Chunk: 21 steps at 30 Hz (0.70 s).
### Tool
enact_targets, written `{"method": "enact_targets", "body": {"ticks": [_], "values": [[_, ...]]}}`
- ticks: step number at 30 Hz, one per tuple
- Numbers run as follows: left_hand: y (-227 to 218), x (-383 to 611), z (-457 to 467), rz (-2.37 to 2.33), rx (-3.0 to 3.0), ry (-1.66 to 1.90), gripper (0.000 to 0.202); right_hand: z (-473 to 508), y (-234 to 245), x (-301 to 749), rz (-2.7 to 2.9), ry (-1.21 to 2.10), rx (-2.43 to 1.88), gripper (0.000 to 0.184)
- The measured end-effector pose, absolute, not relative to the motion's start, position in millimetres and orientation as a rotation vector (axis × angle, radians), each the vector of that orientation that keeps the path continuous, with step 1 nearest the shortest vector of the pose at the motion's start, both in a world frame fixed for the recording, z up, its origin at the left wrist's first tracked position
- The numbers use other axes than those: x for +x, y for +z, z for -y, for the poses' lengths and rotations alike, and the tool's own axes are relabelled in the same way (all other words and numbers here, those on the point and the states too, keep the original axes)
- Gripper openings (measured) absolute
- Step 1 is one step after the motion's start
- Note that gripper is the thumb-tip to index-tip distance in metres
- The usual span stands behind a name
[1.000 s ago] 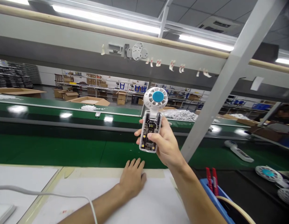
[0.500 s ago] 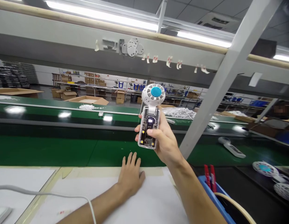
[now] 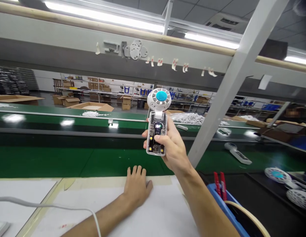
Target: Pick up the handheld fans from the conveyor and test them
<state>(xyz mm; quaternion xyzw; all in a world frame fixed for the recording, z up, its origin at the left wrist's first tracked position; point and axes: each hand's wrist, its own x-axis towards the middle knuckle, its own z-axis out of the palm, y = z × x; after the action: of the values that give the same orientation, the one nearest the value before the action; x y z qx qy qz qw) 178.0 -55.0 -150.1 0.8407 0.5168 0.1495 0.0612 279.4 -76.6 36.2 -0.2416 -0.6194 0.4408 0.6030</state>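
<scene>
Upright in my right hand (image 3: 174, 148) is a small handheld fan (image 3: 157, 130). Its round white head carries a blue centre, and its clear-fronted handle shows a dark circuit board with a lit display. My right thumb presses on the front of the handle while the fingers wrap behind it. Lower down, my left hand (image 3: 137, 184) lies flat with fingers spread, at the edge where the white-covered work surface (image 3: 165, 207) meets the green belt (image 3: 56, 158). Nothing is in that hand.
A slanting metal post (image 3: 232, 82) stands right of the fan. Another white fan (image 3: 238, 153) lies on the belt, and more fans (image 3: 277, 175) rest on a black mat. A blue bin (image 3: 223, 205) holds red-handled tools. A grey cable (image 3: 56, 205) crosses the front left.
The view has shifted slightly, and the fan appears a little further left. Its display reading looks different. Small items on the far belt have moved. My left hand stays flat.
</scene>
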Motion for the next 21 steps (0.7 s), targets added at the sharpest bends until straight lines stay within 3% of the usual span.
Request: {"method": "enact_targets", "body": {"ticks": [8,21], "values": [[-164,177,46,-1.484,2.563,0.474,0.06,76,35,281,1.441,0.978,-0.528,0.074],[-154,176,51,-1.469,2.529,0.467,0.054,75,33,278,1.395,0.876,-0.537,0.046]]}}
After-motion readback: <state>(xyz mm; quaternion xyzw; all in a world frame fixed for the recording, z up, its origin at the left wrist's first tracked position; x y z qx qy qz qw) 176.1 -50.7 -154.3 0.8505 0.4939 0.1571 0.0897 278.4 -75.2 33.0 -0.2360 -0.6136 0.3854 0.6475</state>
